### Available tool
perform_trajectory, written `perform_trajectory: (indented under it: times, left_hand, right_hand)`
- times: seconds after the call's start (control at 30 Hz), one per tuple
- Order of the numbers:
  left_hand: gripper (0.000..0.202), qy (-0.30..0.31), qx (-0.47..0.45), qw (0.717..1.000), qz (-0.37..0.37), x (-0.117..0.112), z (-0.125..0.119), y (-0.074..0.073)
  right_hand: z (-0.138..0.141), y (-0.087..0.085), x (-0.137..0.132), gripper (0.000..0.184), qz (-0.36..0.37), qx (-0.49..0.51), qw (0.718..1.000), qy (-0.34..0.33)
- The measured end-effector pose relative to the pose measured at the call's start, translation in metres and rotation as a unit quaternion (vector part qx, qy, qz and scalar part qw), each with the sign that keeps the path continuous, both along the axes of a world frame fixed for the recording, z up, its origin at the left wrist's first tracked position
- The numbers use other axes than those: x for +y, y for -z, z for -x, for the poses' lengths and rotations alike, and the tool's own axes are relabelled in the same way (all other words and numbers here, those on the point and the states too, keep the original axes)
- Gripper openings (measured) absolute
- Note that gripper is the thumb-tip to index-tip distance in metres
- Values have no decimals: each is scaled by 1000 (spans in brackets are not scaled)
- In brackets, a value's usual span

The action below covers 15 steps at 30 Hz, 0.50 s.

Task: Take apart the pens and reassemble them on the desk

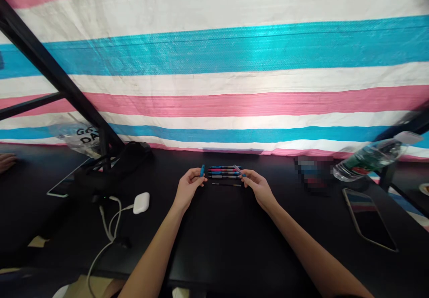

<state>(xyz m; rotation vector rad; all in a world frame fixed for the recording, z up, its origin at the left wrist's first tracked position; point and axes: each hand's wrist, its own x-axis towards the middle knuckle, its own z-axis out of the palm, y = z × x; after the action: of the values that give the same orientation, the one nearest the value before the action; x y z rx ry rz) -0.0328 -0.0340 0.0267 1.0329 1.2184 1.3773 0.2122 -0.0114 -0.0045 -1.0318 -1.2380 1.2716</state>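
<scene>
My left hand [190,182] pinches a small blue pen cap [202,170], held upright above the black table [228,235]. My right hand [254,183] is closed on a pen [238,170] with its end pointing up and left. Between the hands, a short row of pens [224,172] with blue, red and black bodies lies side by side on the table. A thin dark refill [226,184] lies just in front of the row.
A striped pink, blue and white sheet hangs behind the table. A phone [369,217] and a tilted water bottle [368,158] are on the right. A white earbud case [141,202], white cables and a black bag [114,166] are on the left. Another person's hand [6,161] rests at the far left.
</scene>
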Motion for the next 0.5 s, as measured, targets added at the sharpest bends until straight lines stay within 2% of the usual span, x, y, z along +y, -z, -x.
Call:
perform_trajectory:
  times: [0.23,0.37,0.43,0.5]
  left_hand:
    - [32,30,-4,999,18,-3,-2,-5]
    - [36,35,-5,999,28,-3,-2,-2]
    - [34,32,5,999,22,-2,-1,0]
    - [31,27,13,999,14,0,-1,2]
  right_hand:
    - [4,-4,-4,33,-10,-44,999,1]
    - [7,-2,-7,34,-33,-96,995,7]
    - [6,-1,-8,32,-57,-122,990,34]
    - [4,-1,-9,30,-85,-168,978,91]
